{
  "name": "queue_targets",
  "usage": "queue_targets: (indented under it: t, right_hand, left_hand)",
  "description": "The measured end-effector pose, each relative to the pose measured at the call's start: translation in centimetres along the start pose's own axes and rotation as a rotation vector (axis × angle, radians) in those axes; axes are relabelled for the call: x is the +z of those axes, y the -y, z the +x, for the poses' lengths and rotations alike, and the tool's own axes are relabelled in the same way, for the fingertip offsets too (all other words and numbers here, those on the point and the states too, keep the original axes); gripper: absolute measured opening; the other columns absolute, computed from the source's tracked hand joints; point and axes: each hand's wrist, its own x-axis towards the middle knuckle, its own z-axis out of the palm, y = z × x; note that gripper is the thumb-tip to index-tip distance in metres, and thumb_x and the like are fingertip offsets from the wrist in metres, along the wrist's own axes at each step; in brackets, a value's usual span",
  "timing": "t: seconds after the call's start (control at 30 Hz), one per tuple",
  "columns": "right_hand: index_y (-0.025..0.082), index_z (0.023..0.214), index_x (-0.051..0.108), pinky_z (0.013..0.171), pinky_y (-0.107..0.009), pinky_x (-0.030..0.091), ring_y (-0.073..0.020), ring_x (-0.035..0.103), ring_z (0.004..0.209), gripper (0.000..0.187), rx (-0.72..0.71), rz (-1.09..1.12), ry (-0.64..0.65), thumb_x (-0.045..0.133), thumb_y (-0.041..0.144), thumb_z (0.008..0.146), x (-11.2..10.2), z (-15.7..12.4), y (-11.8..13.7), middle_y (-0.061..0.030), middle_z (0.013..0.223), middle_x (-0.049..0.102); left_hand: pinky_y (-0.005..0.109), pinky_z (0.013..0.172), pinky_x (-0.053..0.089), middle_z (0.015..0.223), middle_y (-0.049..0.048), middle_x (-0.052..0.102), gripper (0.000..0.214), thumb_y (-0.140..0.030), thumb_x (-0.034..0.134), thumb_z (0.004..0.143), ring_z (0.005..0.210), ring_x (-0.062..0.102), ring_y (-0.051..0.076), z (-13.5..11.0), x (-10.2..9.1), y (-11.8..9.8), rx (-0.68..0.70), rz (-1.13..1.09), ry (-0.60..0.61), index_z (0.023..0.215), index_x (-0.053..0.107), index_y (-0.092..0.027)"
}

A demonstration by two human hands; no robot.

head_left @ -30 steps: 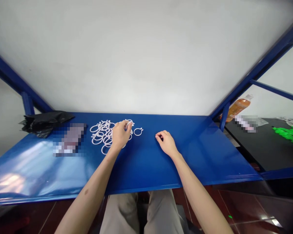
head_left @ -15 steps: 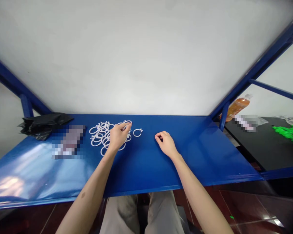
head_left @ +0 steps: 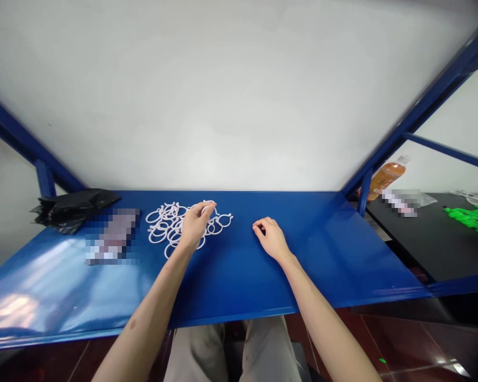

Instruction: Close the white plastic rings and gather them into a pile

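Note:
A loose pile of white plastic rings (head_left: 158, 233), each with a small eyelet, lies on the blue table (head_left: 239, 281). Over the pile's right side is my left hand (head_left: 195, 225), thumb and fingertips pinched on one white ring (head_left: 210, 208). Part of the pile is hidden under this hand. Just right of it, another white ring (head_left: 224, 220) lies at the pile's edge, overlapping its neighbour. My right hand (head_left: 271, 237) rests on the bare tabletop farther right, its fingers curled toward the thumb, and I see nothing in it.
A black plastic bag (head_left: 74, 207) and a blurred-out flat item (head_left: 117, 233) lie left of the pile. Blue frame bars (head_left: 364, 193) rise at both table ends. On a black table (head_left: 422, 239) to the right are an orange drink bottle (head_left: 388, 175) and a bright green heap (head_left: 470, 218).
My left hand has shifted slightly right. The ring that lay apart on the right now overlaps another ring at the pile's edge. My right hand has stayed almost still.

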Motion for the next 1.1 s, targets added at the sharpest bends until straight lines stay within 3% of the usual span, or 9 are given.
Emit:
queue_targets:
  t: [0.17, 0.3, 0.43, 0.57, 0.73, 0.83, 0.93, 1.1]
  right_hand:
    - [0.024, 0.112, 0.064, 0.074, -0.030, 0.055, -0.0145, 0.067, 0.075, 0.018, -0.135, 0.165, -0.071, 0.054, 0.032, 0.099, 0.3, -0.9, 2.0, -0.0038, 0.107, 0.070]
    - [0.023, 0.117, 0.062, 0.072, -0.030, 0.054, -0.0140, 0.068, 0.071, 0.021, -0.291, 0.110, -0.093, 0.058, 0.033, 0.098, 0.7, -1.5, 3.8, -0.0044, 0.107, 0.072]
    - [0.023, 0.102, 0.066, 0.071, -0.028, 0.054, -0.0159, 0.069, 0.079, 0.016, -0.333, 0.126, -0.164, 0.050, 0.024, 0.100, 0.7, -1.5, 4.0, -0.0043, 0.097, 0.073]
    - [0.023, 0.105, 0.066, 0.068, -0.027, 0.054, -0.0140, 0.067, 0.070, 0.016, -0.252, 0.202, -0.189, 0.052, 0.023, 0.098, 0.6, -1.3, 3.6, -0.0041, 0.099, 0.074]
    - [0.023, 0.103, 0.067, 0.066, -0.027, 0.053, -0.0137, 0.066, 0.066, 0.014, -0.160, 0.252, -0.140, 0.055, 0.028, 0.096, 0.6, -1.3, 3.7, -0.0026, 0.093, 0.074]
    - [0.023, 0.091, 0.066, 0.064, -0.027, 0.052, -0.0139, 0.064, 0.063, 0.013, -0.124, 0.263, -0.117, 0.059, 0.034, 0.095, 0.6, -1.3, 3.9, -0.0013, 0.085, 0.074]
    - [0.024, 0.091, 0.066, 0.063, -0.027, 0.053, -0.0139, 0.066, 0.064, 0.014, -0.086, 0.274, -0.086, 0.061, 0.037, 0.094, 0.7, -1.2, 3.9, -0.0014, 0.089, 0.075]
    - [0.024, 0.097, 0.064, 0.067, -0.028, 0.057, -0.0166, 0.072, 0.072, 0.013, -0.012, 0.317, -0.150, 0.062, 0.036, 0.093, 1.1, -1.1, 3.6, -0.0033, 0.092, 0.077]
  left_hand:
    - [0.023, 0.061, 0.041, 0.068, -0.0016, 0.056, 0.038, -0.052, 0.068, 0.083, 0.065, 0.050, 0.012, -1.7, 1.6, -0.1, -0.080, -0.126, 0.357, 0.101, 0.076, -0.019]
    - [0.023, 0.059, 0.042, 0.067, -0.0026, 0.051, 0.039, -0.052, 0.067, 0.085, 0.064, 0.047, 0.011, -3.0, 2.8, -0.4, -0.120, -0.260, 0.470, 0.103, 0.074, -0.018]
    - [0.022, 0.055, 0.042, 0.070, -0.0021, 0.052, 0.037, -0.052, 0.066, 0.086, 0.062, 0.047, 0.010, -3.9, 4.0, -0.2, -0.143, -0.247, 0.431, 0.096, 0.073, -0.017]
    - [0.021, 0.050, 0.040, 0.067, -0.0030, 0.051, 0.035, -0.052, 0.065, 0.085, 0.059, 0.048, 0.010, -4.3, 4.9, 0.3, -0.170, -0.201, 0.355, 0.090, 0.070, -0.017]
    - [0.021, 0.048, 0.042, 0.068, -0.0038, 0.056, 0.036, -0.053, 0.065, 0.083, 0.052, 0.050, 0.008, -4.3, 5.2, 0.6, -0.185, -0.242, 0.148, 0.089, 0.063, -0.018]
    - [0.026, 0.057, 0.051, 0.077, -0.0006, 0.064, 0.039, -0.053, 0.071, 0.079, 0.061, 0.061, 0.011, -4.4, 5.3, 0.6, -0.214, -0.326, 0.098, 0.090, 0.060, -0.018]
    - [0.032, 0.072, 0.057, 0.084, 0.0020, 0.070, 0.043, -0.053, 0.077, 0.074, 0.072, 0.069, 0.015, -4.7, 5.5, 0.5, -0.223, -0.406, 0.131, 0.091, 0.058, -0.018]
    - [0.043, 0.097, 0.053, 0.089, 0.0046, 0.074, 0.044, -0.054, 0.079, 0.074, 0.090, 0.073, 0.020, -5.2, 5.8, 0.5, -0.219, -0.443, 0.179, 0.089, 0.057, -0.019]
